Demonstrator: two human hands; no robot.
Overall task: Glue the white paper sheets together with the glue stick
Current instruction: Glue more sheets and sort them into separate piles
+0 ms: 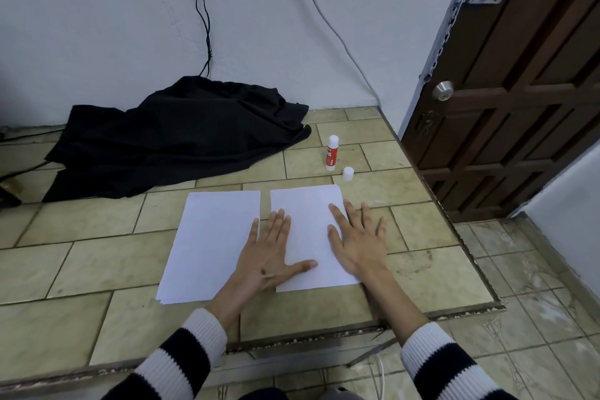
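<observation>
A: Where are the paper sheets?

B: Two lots, side by side in the middle of the frame on the tiled surface [113, 256]. The left one is a stack of white sheets [207, 243]; its lower left corner shows several edges fanned out. The right sheet [308, 230] lies just beside it with a narrow strip of tile between them.

A: And the hands?

B: Both lie flat, palms down, fingers spread apart, gripping nothing. The left hand [269, 253] rests across the gap: its outer fingers lie over the right edge of the stack, its thumb points right onto the lower part of the right sheet. The right hand [357, 237] presses the right edge of the right sheet, with its outer fingers reaching past the paper onto the tile.

A: The glue stick?

B: The glue stick [331, 153] stands upright above the right sheet, toward the upper right of the surface, white with a red label. Its white cap [347, 174] stands apart, just to the lower right of it, between the stick and the top edge of the right sheet.

A: Anything else?

B: A black cloth [175, 140] is heaped at the left centre against the white wall [97, 26], with a dark cable [201, 10] running down the wall to it. A brown wooden door [519, 91] with a round metal knob [443, 90] fills the upper right. Black and white striped sleeves [181, 354] show at the bottom.
</observation>
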